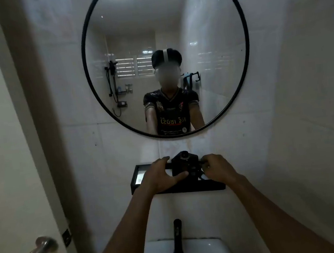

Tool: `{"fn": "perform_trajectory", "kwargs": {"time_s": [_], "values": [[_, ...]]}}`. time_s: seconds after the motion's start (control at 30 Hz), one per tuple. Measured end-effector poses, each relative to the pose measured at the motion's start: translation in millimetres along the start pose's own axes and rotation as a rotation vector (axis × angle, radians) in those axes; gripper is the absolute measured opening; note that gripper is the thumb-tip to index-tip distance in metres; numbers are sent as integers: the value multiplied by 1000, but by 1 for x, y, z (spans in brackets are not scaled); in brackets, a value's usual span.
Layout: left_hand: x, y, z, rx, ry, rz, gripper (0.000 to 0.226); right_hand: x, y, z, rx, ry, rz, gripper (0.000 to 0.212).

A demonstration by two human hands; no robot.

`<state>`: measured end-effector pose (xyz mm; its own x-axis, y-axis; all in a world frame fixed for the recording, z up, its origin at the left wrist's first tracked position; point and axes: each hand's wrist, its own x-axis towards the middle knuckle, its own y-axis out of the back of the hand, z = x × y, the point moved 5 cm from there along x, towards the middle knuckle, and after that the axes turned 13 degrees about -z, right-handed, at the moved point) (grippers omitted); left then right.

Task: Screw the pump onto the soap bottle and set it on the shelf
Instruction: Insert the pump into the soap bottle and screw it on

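Observation:
A black, square-bodied soap bottle point(184, 163) stands on the black wall shelf point(190, 189) under the mirror. The round top of its pump point(184, 155) faces me. My left hand point(162, 176) wraps the bottle from the left, thumb across its front. My right hand point(217, 166) is at the bottle's right side, its fingertips pinched on a small black part that looks like the pump's spout. The bottle's lower part is hidden behind my hands.
A round black-framed mirror point(94, 93) hangs above the shelf and reflects a person. Below the shelf, a black faucet point(177, 240) stands over a white sink point(206, 251). A door with a metal knob point(40, 251) is close on the left. Tiled walls close in on both sides.

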<state>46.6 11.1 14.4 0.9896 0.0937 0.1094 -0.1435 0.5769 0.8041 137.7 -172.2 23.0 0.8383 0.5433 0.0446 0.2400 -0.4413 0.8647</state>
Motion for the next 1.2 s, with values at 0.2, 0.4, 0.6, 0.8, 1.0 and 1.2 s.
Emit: {"fn": "perform_trajectory", "kwargs": {"time_s": [0.2, 0.4, 0.6, 0.8, 1.0, 1.2], "values": [[11, -8, -2, -133, -60, 24, 95, 15, -1, 7, 53, -25, -43, 22], [12, -15, 2, -225, -87, 64, 71, 23, 2, 11, 54, -29, -104, 21], [12, -16, -2, -227, -84, 107, 66, 27, 8, 16, 151, -48, -115, 20], [11, -16, -3, -224, -83, 104, 72, 18, 23, 17, 376, -10, -70, 20], [6, -15, -2, -215, -92, 117, 60, 6, 36, 11, 551, 34, 28, 23], [7, -13, 1, -219, -132, 123, 57, 6, 52, 0, 635, 116, 115, 33]]}}
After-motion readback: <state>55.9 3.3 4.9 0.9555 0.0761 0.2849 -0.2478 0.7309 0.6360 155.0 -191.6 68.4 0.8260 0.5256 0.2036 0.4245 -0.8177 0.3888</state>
